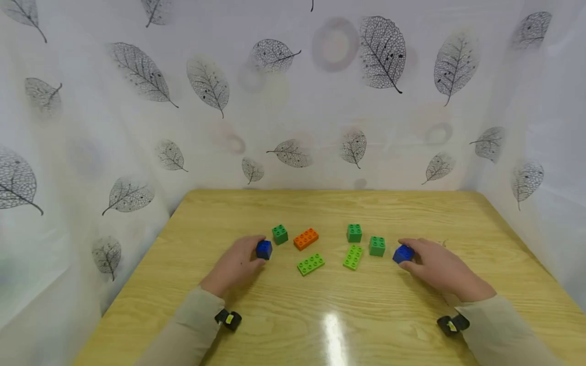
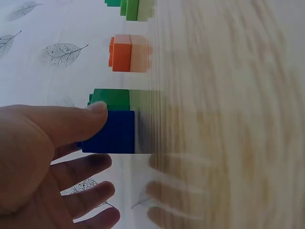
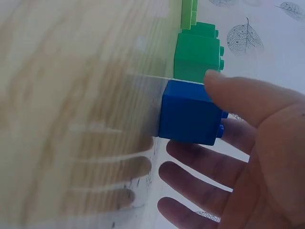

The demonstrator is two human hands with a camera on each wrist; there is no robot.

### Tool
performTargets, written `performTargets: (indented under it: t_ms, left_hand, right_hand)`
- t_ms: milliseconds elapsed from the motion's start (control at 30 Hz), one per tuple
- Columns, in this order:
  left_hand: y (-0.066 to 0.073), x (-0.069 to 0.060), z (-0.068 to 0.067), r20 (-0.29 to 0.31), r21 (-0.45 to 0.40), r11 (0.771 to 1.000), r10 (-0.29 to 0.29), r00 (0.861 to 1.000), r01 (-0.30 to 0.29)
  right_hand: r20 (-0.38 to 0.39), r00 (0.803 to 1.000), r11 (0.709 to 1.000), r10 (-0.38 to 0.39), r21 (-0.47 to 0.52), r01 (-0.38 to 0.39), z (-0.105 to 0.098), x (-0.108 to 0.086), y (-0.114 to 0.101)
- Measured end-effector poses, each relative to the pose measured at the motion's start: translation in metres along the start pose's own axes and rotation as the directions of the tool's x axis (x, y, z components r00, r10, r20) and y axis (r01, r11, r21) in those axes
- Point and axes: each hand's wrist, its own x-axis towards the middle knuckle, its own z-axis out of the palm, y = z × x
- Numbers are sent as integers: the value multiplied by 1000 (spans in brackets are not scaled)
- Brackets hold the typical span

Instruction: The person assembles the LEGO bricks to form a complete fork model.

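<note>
On the left of the table, my left hand (image 1: 237, 262) pinches a blue square toy brick (image 1: 263, 250) between thumb and forefinger. The left wrist view shows the thumb against this blue brick (image 2: 109, 133), whose base meets the tabletop, with the other fingers spread below. A green square brick (image 1: 280, 234) stands just beyond it. Across the table, my right hand (image 1: 437, 267) holds a second blue brick (image 1: 403, 254) by its sides. That blue brick (image 3: 190, 112) also rests on the table in the right wrist view, slightly turned. Another green brick (image 1: 377, 246) stands left of it.
Between the hands lie an orange brick (image 1: 305, 239), a light green brick (image 1: 311, 264), a second light green brick (image 1: 353, 257) and a further green square brick (image 1: 354, 233). A leaf-patterned curtain (image 1: 293, 112) hangs behind the wooden table (image 1: 284, 315).
</note>
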Motion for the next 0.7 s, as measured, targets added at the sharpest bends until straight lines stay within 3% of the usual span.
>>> performTargets:
  t_ms: [233, 567, 700]
  left_hand:
    - [6, -6, 3, 23, -171, 983, -63, 998, 66]
    - [22, -11, 9, 111, -269, 963, 40, 993, -9]
    - [29, -11, 15, 144, -288, 958, 56, 988, -13]
  right_hand:
    - [46, 999, 1000, 8, 29, -9, 2, 3, -1]
    - [88, 995, 992, 40, 117, -50, 2, 1, -6]
    - [100, 995, 989, 15, 147, -30, 3, 1, -11]
